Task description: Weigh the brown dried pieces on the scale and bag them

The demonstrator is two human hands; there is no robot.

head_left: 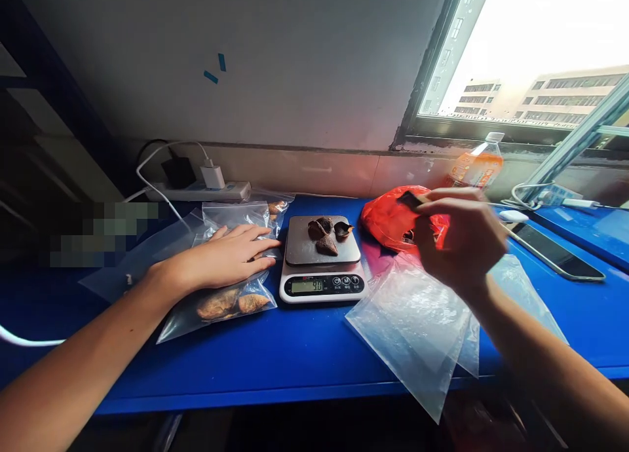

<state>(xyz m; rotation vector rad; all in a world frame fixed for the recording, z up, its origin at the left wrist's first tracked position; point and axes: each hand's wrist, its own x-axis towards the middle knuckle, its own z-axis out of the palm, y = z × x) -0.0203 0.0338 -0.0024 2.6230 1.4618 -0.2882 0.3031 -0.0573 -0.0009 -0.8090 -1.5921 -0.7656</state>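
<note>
In the head view, the left hand lies flat with fingers spread on filled plastic bags at left, grasping nothing. The right hand pinches a dark piece, blurred, above the red bag at far right. Centrally, the digital scale bears dark curled pieces. Clear bags lie near right.

In front of the digital kitchen scale, a hand could pass over the blue tabletop; left of it, zip-lock bags and left hand obstruct; right of it, the red plastic bag and right hand.
</note>
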